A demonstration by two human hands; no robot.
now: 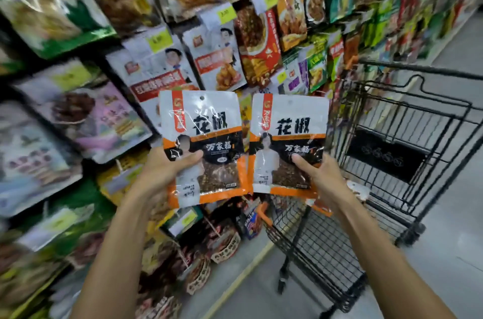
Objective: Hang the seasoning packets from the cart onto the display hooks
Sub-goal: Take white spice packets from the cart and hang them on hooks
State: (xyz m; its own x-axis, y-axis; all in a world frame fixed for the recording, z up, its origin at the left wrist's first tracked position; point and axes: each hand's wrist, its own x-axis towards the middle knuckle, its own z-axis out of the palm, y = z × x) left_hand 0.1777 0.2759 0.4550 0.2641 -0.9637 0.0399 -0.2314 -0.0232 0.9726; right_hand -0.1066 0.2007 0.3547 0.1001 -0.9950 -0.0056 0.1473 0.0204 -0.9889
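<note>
Two matching seasoning packets, white on top with black and orange print, are held up side by side in front of the display wall. My left hand [167, 169] grips the left packet [206, 120] at its lower left, thumb across the front. The right packet [290, 122] is pinched at its lower right by my right hand [316, 175]. Each packet has a small hang hole near its top edge. The black wire cart [392, 151] stands to the right, close behind my right hand. A bit more orange packaging peeks out beneath my right hand.
The display wall [162, 62] on the left and centre is packed with hanging packets and yellow price tags; the hooks themselves are hidden by them. More shelves run along the aisle at the upper right. Grey floor [449, 261] lies to the right of the cart.
</note>
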